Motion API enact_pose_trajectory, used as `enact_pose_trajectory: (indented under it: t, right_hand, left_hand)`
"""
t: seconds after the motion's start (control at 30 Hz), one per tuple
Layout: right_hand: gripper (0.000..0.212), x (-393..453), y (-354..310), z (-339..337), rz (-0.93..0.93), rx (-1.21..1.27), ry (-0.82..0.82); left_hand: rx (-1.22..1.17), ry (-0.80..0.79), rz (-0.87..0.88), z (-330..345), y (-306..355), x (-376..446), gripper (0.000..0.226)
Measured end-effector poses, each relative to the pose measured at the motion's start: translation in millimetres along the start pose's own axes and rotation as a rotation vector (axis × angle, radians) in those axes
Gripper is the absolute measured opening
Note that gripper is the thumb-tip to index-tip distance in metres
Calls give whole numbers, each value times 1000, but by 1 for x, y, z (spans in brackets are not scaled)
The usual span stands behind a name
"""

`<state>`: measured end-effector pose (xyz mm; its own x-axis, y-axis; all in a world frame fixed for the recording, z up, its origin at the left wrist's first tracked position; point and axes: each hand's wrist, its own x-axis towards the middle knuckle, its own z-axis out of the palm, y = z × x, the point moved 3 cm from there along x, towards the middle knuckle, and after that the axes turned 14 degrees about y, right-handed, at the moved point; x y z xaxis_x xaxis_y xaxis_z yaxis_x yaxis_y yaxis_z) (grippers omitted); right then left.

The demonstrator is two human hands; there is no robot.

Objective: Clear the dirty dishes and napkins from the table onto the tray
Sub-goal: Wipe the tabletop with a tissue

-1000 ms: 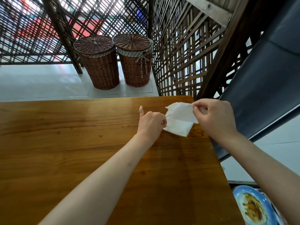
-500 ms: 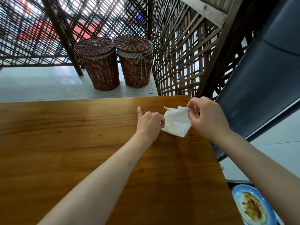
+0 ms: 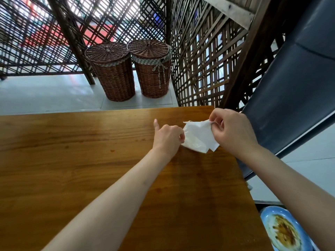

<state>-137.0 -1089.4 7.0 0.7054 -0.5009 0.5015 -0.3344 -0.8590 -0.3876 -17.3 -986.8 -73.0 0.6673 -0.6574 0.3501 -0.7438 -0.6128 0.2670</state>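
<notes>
Since a second ago, my right hand (image 3: 233, 132) has drawn the top edge of the napkin (image 3: 198, 137) closer in toward my left hand (image 3: 167, 136), and the paper now sits more bunched between the two. Left hand has hardly shifted; its thumb points up off the table (image 3: 72, 160) as before.

Hidden or unclear: my left fingers are curled toward the napkin's left edge and touch it, but the fingertips are tucked behind the knuckles, so whether they actually pinch the paper cannot be told. The napkin's right portion is covered by my right hand. At the bottom right, a blue plate (image 3: 268, 217) with brown food residue is cut off by the frame edge and partly crossed by my right forearm; what it rests on cannot be made out.

Napkin position: near the far right corner of the table, lower corners at or just above the wood, upper edge lifted. It lies directly between my hands, left hand at its left edge, right hand at its top right.

Grip: right thumb and fingers pinch the napkin's upper edge, narrow hold, paper visibly creased at the pinch. Left hand curled, hold uncertain.

Beyond the table: two lidded wicker baskets (image 3: 130, 69) stand on the floor against a wooden lattice screen (image 3: 199, 60).
</notes>
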Motion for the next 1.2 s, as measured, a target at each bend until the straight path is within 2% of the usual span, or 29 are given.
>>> enact_pose_trajectory:
  t: [0.2,0.37,0.53,0.97,1.2]
  right_hand:
    - [15,0,1,-6,-12,16,50]
    - [4,3,3,-14,13,19,96]
    - [13,0,5,-13,13,12,62]
    - [19,-10,7,-12,33,35,18]
    - [14,-16,5,-18,62,52,118]
  left_hand:
    - [19,-7,0,-2,1,0,12]
    - [10,-17,-10,-5,2,-1,13]
    - [16,-23,-5,-7,3,-1,15]
    - [-2,-6,-33,-3,2,-2,15]
    - [-2,13,-45,-4,3,-3,13]
